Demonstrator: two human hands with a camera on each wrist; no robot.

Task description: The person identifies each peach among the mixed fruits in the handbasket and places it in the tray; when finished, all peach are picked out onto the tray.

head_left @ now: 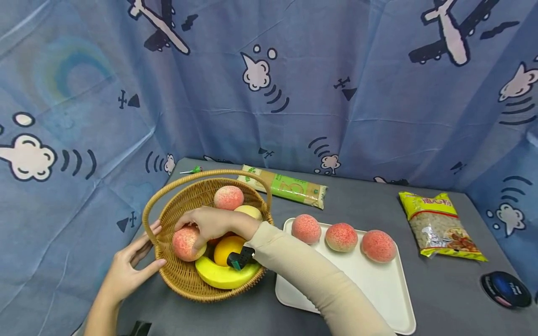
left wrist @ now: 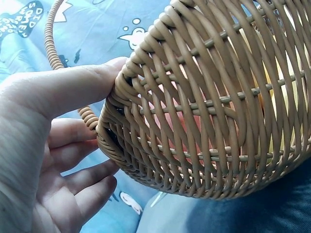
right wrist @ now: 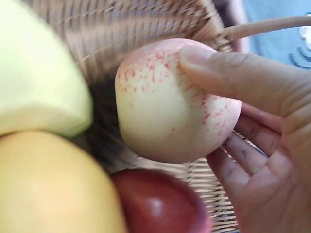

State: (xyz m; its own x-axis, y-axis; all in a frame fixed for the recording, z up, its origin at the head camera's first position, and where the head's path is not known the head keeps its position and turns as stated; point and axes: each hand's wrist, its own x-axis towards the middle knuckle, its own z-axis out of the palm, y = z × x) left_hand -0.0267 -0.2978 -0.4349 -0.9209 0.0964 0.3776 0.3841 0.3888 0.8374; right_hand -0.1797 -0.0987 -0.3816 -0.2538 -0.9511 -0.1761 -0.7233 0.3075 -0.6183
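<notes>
In the head view the right hand (head_left: 212,224) reaches into the wicker basket (head_left: 197,295) and grips a pink-and-cream peach (head_left: 185,243) at its left side. The right wrist view shows the thumb of the right hand (right wrist: 262,121) on top of that peach (right wrist: 170,107) and the fingers beneath. Around it lie an orange (head_left: 226,249), a banana (head_left: 222,276), another peach (head_left: 229,198) and a yellowish fruit (head_left: 249,212); a dark red fruit (right wrist: 158,206) is close below. The left hand (left wrist: 53,131) holds the basket's rim (left wrist: 116,104), thumb on one side and fingers on the other.
Right of the basket, a white tray (head_left: 361,291) bears three peaches (head_left: 341,237) along its far side. Behind lies a green noodle packet (head_left: 290,186). A yellow bag (head_left: 441,226) and a dark round object (head_left: 506,289) are at the right. The basket's handle (head_left: 201,173) arches over its far side.
</notes>
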